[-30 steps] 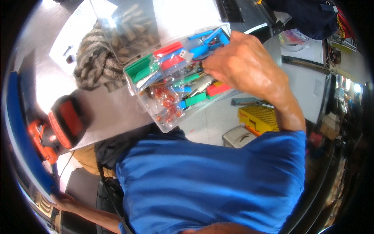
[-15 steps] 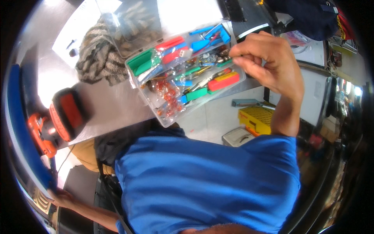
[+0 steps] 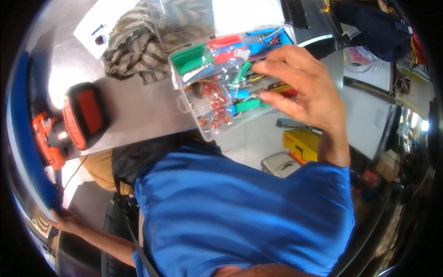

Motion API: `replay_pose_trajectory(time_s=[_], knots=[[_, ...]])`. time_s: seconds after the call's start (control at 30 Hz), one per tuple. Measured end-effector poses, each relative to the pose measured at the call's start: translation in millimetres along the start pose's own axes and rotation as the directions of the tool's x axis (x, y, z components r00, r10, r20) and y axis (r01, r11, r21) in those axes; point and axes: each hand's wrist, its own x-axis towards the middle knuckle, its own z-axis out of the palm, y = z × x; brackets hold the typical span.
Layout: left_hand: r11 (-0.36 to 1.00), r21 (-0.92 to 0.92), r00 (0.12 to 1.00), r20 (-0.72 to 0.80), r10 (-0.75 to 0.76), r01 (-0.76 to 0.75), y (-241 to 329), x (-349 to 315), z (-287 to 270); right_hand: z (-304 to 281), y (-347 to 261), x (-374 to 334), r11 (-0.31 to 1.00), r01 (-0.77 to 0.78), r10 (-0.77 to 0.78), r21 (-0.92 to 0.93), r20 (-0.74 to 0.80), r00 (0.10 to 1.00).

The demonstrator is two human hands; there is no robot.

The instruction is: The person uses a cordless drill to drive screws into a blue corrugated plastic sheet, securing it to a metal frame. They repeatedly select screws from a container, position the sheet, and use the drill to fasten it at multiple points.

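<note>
1. Right hand [image 3: 307, 87]: fingers [image 3: 281, 71] parted, reaching over the clear box [image 3: 207, 134]; can't tell whether they touch the green strip [image 3: 243, 71].
2. Box sits open on the desk [image 3: 147, 108], near corner jutting past the edge.
3. Striped cloth [image 3: 136, 51] beside it; orange-and-black tool [image 3: 85, 117] farther left.
4. Left hand [image 3: 68, 221] at the blue panel's [image 3: 18, 138] lower end; grip unclear from here.

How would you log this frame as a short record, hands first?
right hand: over the open clear box, thumb and fingertips apart
left hand: at the lower end of the blue panel; grip unclear
box contents: green, red and blue pieces, reddish parts
left of box: striped grey-brown fabric, orange-black power tool
</note>
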Motion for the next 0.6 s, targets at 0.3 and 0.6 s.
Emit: replay_pose_trajectory(time_s=[0.3, 0.6], knots=[[0.997, 0.037, 0.996, -0.057, -0.065, 0.067, 23.6, -19.9, 38.8, 19.2, -32.6, 30.5, 0.964, 0.254, -0.258, -0.081, -0.038, 0.966], [0.998, -0.018, 0.997, -0.05, -0.059, 0.058, 16.2, -21.0, 28.8, 16.2, -22.4, 17.9, 0.985, 0.164, -0.162, -0.054, 0.027, 0.986]])
